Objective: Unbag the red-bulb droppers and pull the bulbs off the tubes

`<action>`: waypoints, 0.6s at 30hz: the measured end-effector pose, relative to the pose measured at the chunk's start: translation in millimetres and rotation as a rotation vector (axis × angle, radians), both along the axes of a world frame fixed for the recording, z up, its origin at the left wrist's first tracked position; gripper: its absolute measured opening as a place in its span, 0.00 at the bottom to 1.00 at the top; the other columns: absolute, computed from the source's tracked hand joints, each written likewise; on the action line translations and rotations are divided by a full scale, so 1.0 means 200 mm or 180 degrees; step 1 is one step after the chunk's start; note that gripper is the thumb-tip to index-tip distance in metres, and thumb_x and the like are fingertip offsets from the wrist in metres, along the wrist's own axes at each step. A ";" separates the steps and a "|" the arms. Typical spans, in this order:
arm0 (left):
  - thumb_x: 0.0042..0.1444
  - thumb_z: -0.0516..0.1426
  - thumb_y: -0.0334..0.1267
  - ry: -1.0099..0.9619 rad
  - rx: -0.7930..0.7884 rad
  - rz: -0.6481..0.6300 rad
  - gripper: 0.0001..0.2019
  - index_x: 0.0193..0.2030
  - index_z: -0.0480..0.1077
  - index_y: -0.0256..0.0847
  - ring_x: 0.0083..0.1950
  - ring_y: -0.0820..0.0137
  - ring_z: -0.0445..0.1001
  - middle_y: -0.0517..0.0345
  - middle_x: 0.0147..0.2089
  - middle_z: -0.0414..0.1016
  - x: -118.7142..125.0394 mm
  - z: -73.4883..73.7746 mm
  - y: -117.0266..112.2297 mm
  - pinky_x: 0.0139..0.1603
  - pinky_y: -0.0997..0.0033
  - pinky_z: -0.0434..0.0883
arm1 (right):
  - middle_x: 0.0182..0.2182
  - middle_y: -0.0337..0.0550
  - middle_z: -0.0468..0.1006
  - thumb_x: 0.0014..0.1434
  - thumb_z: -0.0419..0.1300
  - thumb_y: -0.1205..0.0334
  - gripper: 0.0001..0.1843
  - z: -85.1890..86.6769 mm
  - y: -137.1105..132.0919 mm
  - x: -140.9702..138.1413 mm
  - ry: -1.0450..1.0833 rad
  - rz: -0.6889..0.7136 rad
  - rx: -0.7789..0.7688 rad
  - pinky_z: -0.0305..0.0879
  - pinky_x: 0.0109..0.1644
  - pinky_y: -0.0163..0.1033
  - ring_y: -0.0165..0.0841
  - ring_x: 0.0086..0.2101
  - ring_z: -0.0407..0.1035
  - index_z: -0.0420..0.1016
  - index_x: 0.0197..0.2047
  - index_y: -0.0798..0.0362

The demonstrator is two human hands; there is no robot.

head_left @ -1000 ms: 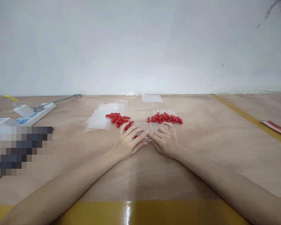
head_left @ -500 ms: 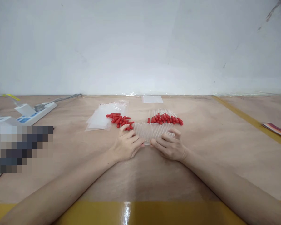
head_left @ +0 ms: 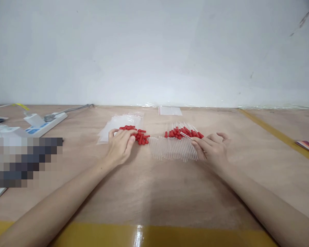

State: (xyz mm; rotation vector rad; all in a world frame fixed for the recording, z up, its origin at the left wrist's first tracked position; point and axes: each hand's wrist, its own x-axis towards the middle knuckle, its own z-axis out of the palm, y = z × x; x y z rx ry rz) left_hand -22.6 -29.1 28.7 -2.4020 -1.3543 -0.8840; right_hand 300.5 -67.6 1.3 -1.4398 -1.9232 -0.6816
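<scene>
My left hand [head_left: 120,146] rests on the table with its fingers curled together at the near edge of a loose pile of red rubber caps [head_left: 140,136]; whether a cap is in its fingertips is hidden. My right hand [head_left: 212,148] lies palm inward at the right end of a flat row of clear thin tubes [head_left: 172,149] and pinches one clear tube [head_left: 185,135] that points up-left. Behind the row lies a bunch of tubes fitted with red caps [head_left: 183,132].
Clear plastic bags [head_left: 117,124] lie left of the caps, and a small zip bag [head_left: 170,110] sits by the white wall. A white power strip [head_left: 45,123] with its cable is at far left. Yellow tape [head_left: 273,132] crosses the right side. A coloured flat item [head_left: 308,146] lies far right.
Both hands have left the middle of the tube row and moved apart. The left went to the red caps, the right to the row's right end, where it took up one tube.
</scene>
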 end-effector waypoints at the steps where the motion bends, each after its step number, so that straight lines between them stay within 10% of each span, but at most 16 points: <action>1: 0.60 0.41 0.36 -0.0058 -0.0105 0.0170 0.15 0.46 0.65 0.43 0.42 0.64 0.69 0.55 0.40 0.74 -0.02 0.02 0.04 0.50 0.56 0.54 | 0.25 0.35 0.77 0.59 0.50 0.57 0.12 0.00 0.01 0.00 0.0023 -0.0113 -0.0112 0.40 0.54 0.47 0.29 0.31 0.66 0.75 0.33 0.47; 11: 0.51 0.50 0.40 0.0452 -0.1292 0.0872 0.12 0.42 0.63 0.42 0.41 0.65 0.71 0.56 0.39 0.74 0.03 0.18 0.49 0.53 0.60 0.56 | 0.31 0.41 0.78 0.58 0.47 0.62 0.15 -0.07 0.02 -0.03 -0.0305 -0.0548 -0.0406 0.43 0.50 0.45 0.34 0.33 0.68 0.73 0.40 0.52; 18: 0.44 0.56 0.42 0.0967 -0.2082 0.0977 0.08 0.31 0.70 0.43 0.40 0.62 0.72 0.56 0.36 0.76 0.12 0.23 0.57 0.43 0.65 0.63 | 0.32 0.45 0.77 0.56 0.49 0.59 0.13 -0.09 0.02 -0.06 -0.0285 -0.0469 -0.0664 0.45 0.47 0.44 0.34 0.34 0.67 0.73 0.37 0.53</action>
